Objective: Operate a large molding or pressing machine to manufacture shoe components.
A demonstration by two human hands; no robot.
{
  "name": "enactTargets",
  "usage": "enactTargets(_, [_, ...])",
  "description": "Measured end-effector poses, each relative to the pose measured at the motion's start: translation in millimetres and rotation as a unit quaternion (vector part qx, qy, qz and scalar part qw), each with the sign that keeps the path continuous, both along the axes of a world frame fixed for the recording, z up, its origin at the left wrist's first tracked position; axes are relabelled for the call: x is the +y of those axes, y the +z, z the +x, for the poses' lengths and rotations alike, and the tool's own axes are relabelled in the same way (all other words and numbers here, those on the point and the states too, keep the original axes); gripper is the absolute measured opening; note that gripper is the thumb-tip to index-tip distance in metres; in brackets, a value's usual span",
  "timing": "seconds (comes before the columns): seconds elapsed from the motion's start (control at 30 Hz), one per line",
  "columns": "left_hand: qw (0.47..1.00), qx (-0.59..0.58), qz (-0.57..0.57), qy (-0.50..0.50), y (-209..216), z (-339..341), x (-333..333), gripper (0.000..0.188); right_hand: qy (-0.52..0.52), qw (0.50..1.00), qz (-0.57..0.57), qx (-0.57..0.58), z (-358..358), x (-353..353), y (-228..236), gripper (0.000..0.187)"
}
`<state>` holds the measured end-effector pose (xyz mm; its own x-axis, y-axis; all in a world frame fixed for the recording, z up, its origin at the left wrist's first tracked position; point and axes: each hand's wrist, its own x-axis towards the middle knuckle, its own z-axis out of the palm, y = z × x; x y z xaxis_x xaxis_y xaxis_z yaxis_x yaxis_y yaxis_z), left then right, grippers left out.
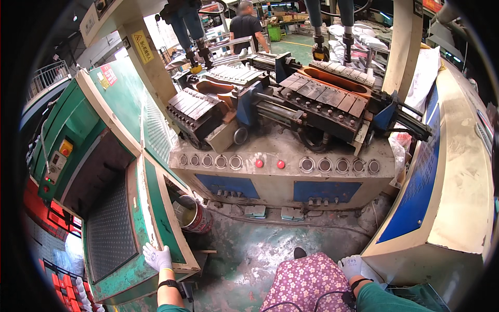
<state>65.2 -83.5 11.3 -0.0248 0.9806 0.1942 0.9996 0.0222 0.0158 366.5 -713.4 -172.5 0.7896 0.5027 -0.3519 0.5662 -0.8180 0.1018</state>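
Observation:
My left hand (157, 257), in a white glove, lies with its fingers stretched out on the worn edge of a green and cream machine cabinet (149, 208). It holds nothing. My right hand (351, 266), also in a white glove, hangs low beside a purple flowered apron (306, 281), close to the lower corner of a beige and blue machine housing (431, 229). Its fingers are too small and foreshortened to read. Both wrists carry dark straps. Ahead stands a beige press (286, 179) with clamping fixtures (322, 99), round dials and two red buttons (280, 164).
A bucket (195, 216) stands between the green cabinet and the press. Two foot pedals (292, 213) and a cable lie on the floor (254, 260). A green bin (423, 296) sits at lower right. Beyond the press, another person (247, 28) in dark clothes stands.

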Motion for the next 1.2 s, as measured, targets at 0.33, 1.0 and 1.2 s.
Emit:
enactTargets(0.33, [0.999, 0.026, -0.001, -0.038, 0.2, 5.5, 0.0, 0.097, -0.009, 1.000, 0.015, 0.025, -1.8, -9.9, 2.0, 0.037])
enactTargets(1.0, [0.968, 0.085, 0.116, -0.204, 16.0, -7.6, -13.9, 0.082, 0.090, 0.995, 0.015, -0.038, -7.7, -16.0, -15.0, 0.021])
enactTargets(1.2, [0.968, 0.077, 0.117, -0.208, 22.3, -5.3, -21.2, 0.080, 0.112, 0.991, 0.029, -0.062, -6.7, -18.5, -22.0, 0.022])
